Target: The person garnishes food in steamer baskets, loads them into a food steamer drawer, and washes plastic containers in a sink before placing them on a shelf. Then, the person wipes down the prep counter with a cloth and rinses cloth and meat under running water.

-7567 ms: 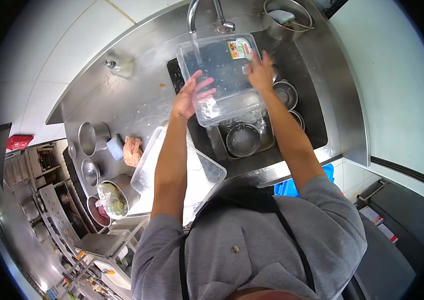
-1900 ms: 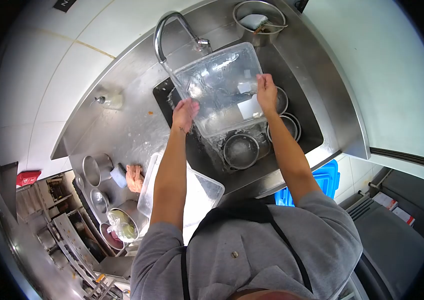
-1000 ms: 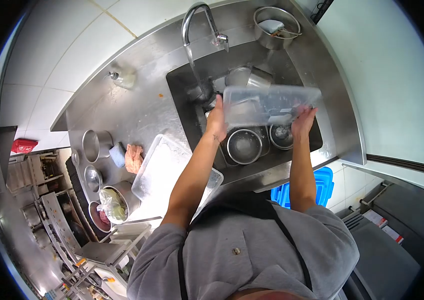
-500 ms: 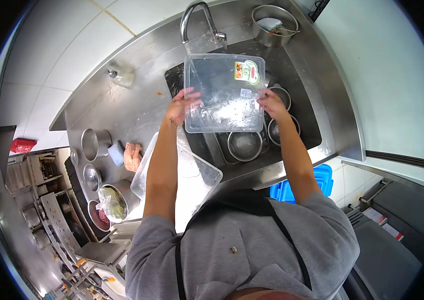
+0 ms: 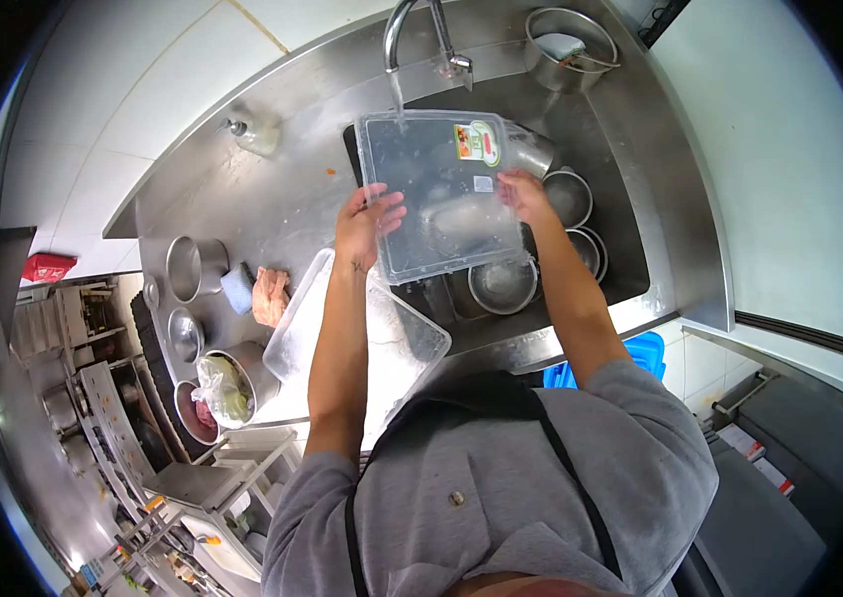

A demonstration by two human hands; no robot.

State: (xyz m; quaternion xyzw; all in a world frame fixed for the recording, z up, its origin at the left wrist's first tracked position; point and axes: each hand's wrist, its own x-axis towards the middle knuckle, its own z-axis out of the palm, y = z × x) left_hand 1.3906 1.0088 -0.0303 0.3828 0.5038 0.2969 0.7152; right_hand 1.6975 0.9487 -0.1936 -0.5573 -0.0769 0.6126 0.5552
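A clear rectangular plastic container with a coloured label hangs over the dark sink, held between both hands. My left hand grips its left side, fingers showing against the plastic. On its right edge, my right hand is closed, below the label. Water runs from the curved faucet onto the container's top left part. Below the container's lower edge, a round metal bowl sits in the sink. More metal bowls lie to the right of my right hand.
Another clear container lies left of the sink. Farther left are a blue sponge, an orange cloth, metal pots and a bagged green item. A soap bottle stands near the wall, a pot behind the sink.
Since one second ago, the container has turned from a blurred, edge-on pose to face up, label showing, and moved left beneath the faucet. Since half a second ago it has tilted slightly.
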